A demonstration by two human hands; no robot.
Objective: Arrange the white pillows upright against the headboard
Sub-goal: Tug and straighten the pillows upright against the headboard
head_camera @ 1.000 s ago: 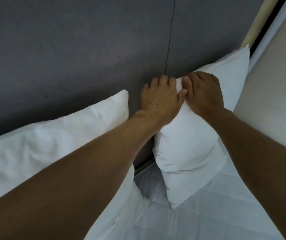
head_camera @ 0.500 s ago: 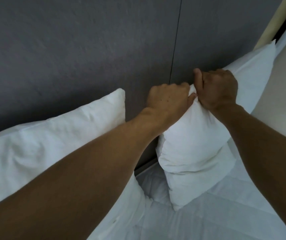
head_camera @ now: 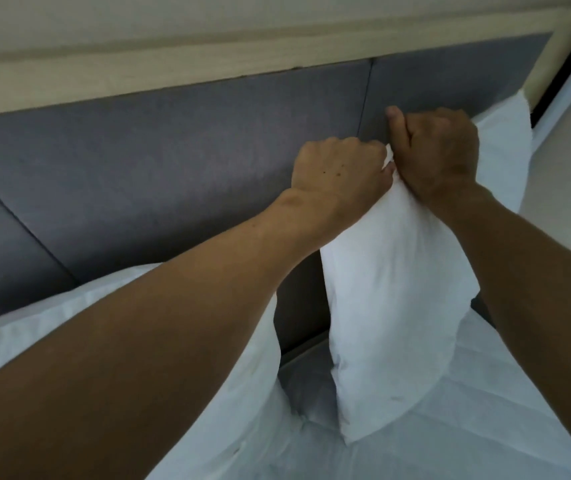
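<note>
Two white pillows lean on the grey padded headboard [head_camera: 180,161]. The right pillow [head_camera: 395,299] stands upright on its lower edge, its upper left corner pinched into a peak. My left hand [head_camera: 339,174] and my right hand [head_camera: 440,157] are fists side by side, both gripping that top corner. The pillow's far right corner rises behind my right hand near the bed's right end. The left pillow [head_camera: 52,323] lies lower against the headboard, largely hidden under my left forearm.
A pale wooden ledge [head_camera: 138,71] tops the headboard, with a cream wall above. White bed sheet [head_camera: 450,427] covers the mattress below the pillows. A beige wall and a dark frame strip [head_camera: 564,67] close in at the right.
My flat hands closed into fists on the right pillow's top corner and pulled it upward, stretching the pillow taller. The view tilted up, revealing the headboard's wooden top.
</note>
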